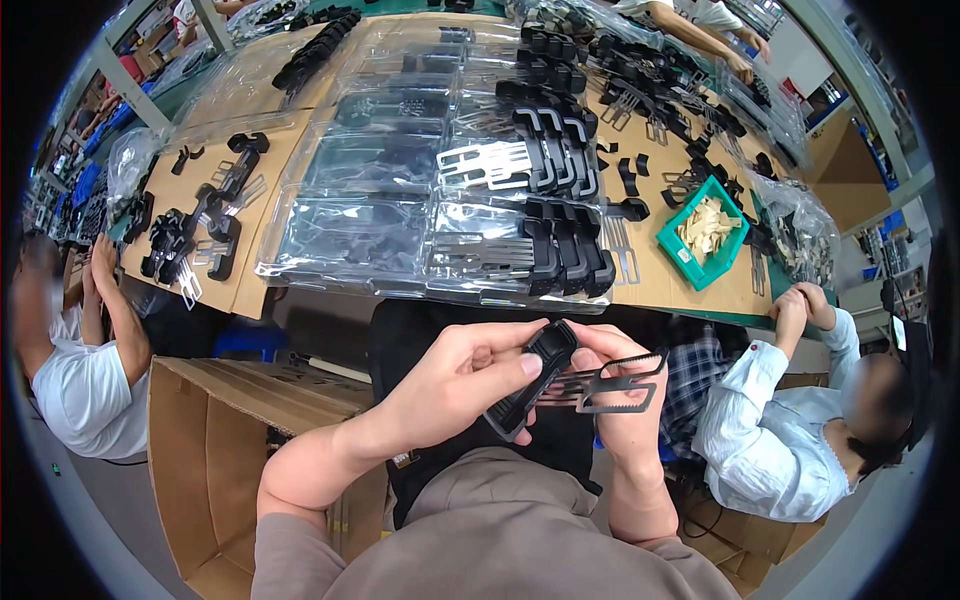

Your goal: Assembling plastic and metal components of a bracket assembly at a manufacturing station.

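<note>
Held close above the lap: black plastic handle (pixel 528 385) pinched in left hand (pixel 455 385), flat grey metal toothed blade (pixel 615 385) gripped in right hand (pixel 615 375). Mid-assembly, apparently; next, seating blade fully into handle, keeping both aligned.

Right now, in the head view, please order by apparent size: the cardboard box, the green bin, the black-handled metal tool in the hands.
1. cardboard box, clearly largest.
2. and 3. black-handled metal tool and green bin look alike; the tool is nearer the camera, so no ranking.

Matt blk plastic handle (pixel 528 378) w/ bare metal blade (pixel 622 384); glossy clear plastic trays (pixel 350 235), brown cardboard box (pixel 200 440)
</note>
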Available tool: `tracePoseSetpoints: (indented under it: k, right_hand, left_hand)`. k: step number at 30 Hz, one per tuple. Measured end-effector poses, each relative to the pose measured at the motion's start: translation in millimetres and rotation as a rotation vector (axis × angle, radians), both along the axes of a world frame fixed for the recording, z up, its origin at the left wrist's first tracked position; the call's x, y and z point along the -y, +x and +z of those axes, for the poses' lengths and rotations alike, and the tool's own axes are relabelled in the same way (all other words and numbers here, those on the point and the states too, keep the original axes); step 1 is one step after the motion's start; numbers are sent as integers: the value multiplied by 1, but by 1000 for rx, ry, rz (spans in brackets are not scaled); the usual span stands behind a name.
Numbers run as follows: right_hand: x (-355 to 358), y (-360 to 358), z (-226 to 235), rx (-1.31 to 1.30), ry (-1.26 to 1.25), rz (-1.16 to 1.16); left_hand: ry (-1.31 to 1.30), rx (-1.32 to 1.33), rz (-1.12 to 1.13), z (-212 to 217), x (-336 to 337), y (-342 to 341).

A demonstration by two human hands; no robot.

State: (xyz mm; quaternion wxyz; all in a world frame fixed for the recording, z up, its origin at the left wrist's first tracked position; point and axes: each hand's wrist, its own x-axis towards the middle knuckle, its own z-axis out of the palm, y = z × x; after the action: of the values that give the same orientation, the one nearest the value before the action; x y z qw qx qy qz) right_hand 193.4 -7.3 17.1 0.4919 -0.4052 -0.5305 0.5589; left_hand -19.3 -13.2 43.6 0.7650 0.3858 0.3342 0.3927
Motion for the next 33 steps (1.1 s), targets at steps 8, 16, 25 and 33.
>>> tracePoseSetpoints:
  k: [8,16,25,33]
  right_hand:
    - [3,-2,3,65,47,-15]
    - [3,3,0,85,114,5]
    - [5,-1,1,-5,75,-15]
    - [5,-3,9,162,146,-52]
  left_hand:
    - [-88,99,10,-6,-3,-4]
    - [-138,111,44,0,-1,0]
    - [-85,74,38,-3,-2,-1]
    - [542,-465,55,0,6,1]
